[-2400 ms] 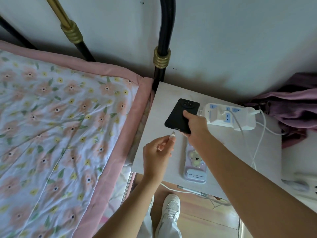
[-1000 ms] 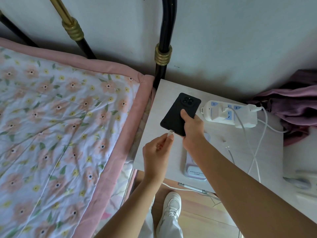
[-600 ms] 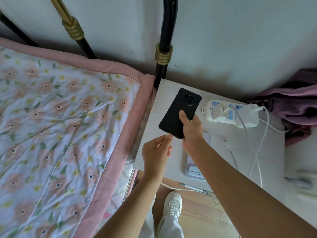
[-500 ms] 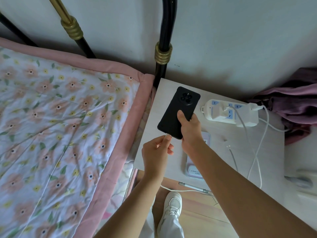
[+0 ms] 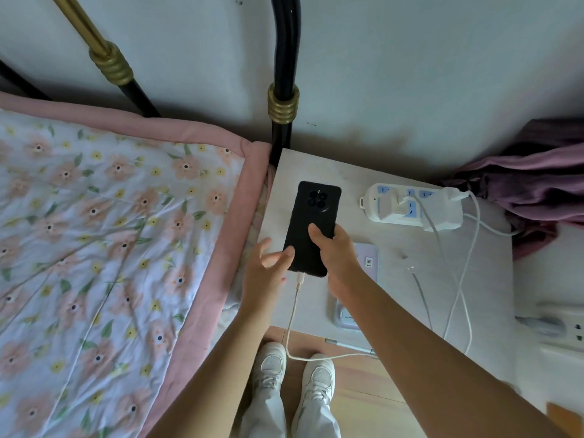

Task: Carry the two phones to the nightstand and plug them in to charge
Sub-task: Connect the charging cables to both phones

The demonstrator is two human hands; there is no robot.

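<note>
Black phone (image 5: 311, 227) sits face down at the nightstand's (image 5: 373, 165) 9 o'clock side, its long left edge running close to the tabletop's edge beside the bed. I've got my right hand (image 5: 336, 252) curled round its lower right side, thumb on the back, fingers wrapped underneath. My left hand (image 5: 264, 273) is spread loose, holding nothing, a fingertip just touching the phone's lower left corner. A white cable (image 5: 295, 311) is seated in the phone's bottom port and drops off the front edge at 6 o'clock, looping over the floor above my white shoes (image 5: 295, 371).

The lilac phone (image 5: 363, 273) lies flat under my right forearm, mostly hidden. I cannot tell whether anything is plugged into it. A loose grey cable end (image 5: 410, 268) lies just to its right.

At 1 o'clock, the white power strip (image 5: 410, 208) carries two plugs, their leads trailing down the right half of the top. Bare tabletop shows in the middle and along the back edge.

Pale wood-grain surface, white wall behind, black bedpost (image 5: 284, 74) at 11 o'clock, floral quilt (image 5: 110, 248) filling 9, purple fabric (image 5: 537, 175) bunched at 2.
</note>
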